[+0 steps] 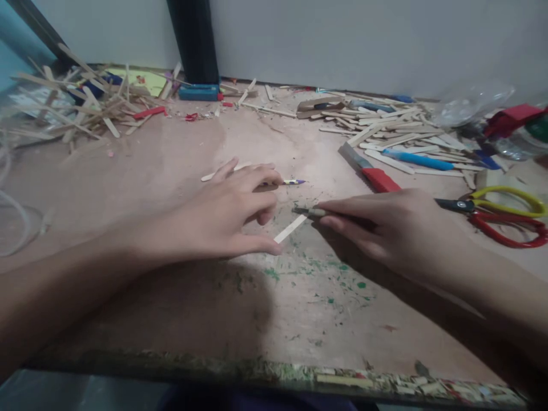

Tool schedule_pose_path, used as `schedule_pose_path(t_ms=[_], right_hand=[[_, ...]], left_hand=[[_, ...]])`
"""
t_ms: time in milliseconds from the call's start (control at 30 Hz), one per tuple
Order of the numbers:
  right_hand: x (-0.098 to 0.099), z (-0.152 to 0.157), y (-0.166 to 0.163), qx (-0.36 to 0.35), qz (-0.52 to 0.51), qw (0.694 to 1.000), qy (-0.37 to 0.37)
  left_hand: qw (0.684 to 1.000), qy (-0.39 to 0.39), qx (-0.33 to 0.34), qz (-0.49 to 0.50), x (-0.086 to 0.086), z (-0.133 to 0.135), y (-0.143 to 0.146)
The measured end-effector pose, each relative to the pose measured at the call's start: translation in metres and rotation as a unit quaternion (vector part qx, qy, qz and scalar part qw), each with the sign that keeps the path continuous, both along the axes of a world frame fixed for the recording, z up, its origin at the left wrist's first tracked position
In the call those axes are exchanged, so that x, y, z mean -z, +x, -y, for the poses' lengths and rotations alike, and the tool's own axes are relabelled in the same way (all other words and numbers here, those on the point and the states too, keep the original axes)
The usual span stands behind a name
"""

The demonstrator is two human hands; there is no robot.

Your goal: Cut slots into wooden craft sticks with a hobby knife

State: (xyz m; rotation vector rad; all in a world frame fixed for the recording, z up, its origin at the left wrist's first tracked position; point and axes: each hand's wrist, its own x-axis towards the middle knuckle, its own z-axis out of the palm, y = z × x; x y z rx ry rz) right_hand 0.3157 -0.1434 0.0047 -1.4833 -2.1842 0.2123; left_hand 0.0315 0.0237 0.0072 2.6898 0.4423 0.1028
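Note:
My left hand (240, 208) is spread low over the table, fingers bent and apart. Its thumb tip touches the near end of a short pale craft stick (291, 228) lying flat. Under its outer fingers is a patterned pencil (294, 182) with a purple tip. Another craft stick (208, 177) lies partly hidden behind that hand. My right hand (385, 225) is closed in a pinch around a slim craft knife (315, 212), only its grey metal end and pale collar showing. That metal end meets the stick's far end.
Loose craft sticks (398, 128) heap at back right, more (92, 108) at back left. A red-handled cutter (379, 178), a blue pen (417, 158) and scissors (505, 211) lie near my right hand. A dark post (194, 43) stands behind. Scraps line the front edge.

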Motion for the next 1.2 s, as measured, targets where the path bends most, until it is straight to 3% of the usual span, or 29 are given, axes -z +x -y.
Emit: schedule_pose_path(t_ms=[200, 367, 500, 633, 833, 900, 1000, 1100, 1200], right_hand=[[-0.005, -0.003, 0.009, -0.010, -0.015, 0.999, -0.038], [-0.010, -0.006, 0.024, 0.122, -0.066, 0.990, 0.004], [-0.019, -0.003, 0.021, 0.226, -0.213, 0.950, 0.016], [-0.024, -0.006, 0.016, 0.242, -0.371, 0.897, -0.010], [-0.024, -0.013, 0.009, 0.263, -0.431, 0.863, 0.021], [-0.023, -0.012, 0.007, 0.256, -0.433, 0.862, 0.058], [-0.021, -0.009, 0.008, 0.254, -0.396, 0.874, 0.125], [-0.019, -0.006, 0.009, 0.240, -0.300, 0.917, 0.110], [-0.014, -0.006, 0.008, 0.199, -0.248, 0.945, 0.078]], left_hand=[[0.999, -0.033, 0.004, 0.015, 0.000, -0.001, -0.001], [0.997, -0.051, 0.044, 0.035, -0.001, 0.002, -0.004], [0.994, -0.045, 0.082, 0.050, -0.003, 0.007, -0.003], [0.991, -0.034, 0.106, 0.073, -0.002, 0.010, -0.003], [0.986, -0.033, 0.121, 0.107, -0.003, 0.008, -0.003], [0.985, -0.064, 0.092, 0.134, -0.007, 0.009, -0.002], [0.973, -0.101, -0.037, 0.207, -0.014, 0.013, -0.002], [0.939, -0.104, -0.174, 0.277, -0.020, 0.016, -0.001], [0.915, -0.102, -0.236, 0.312, -0.022, 0.018, 0.001]])
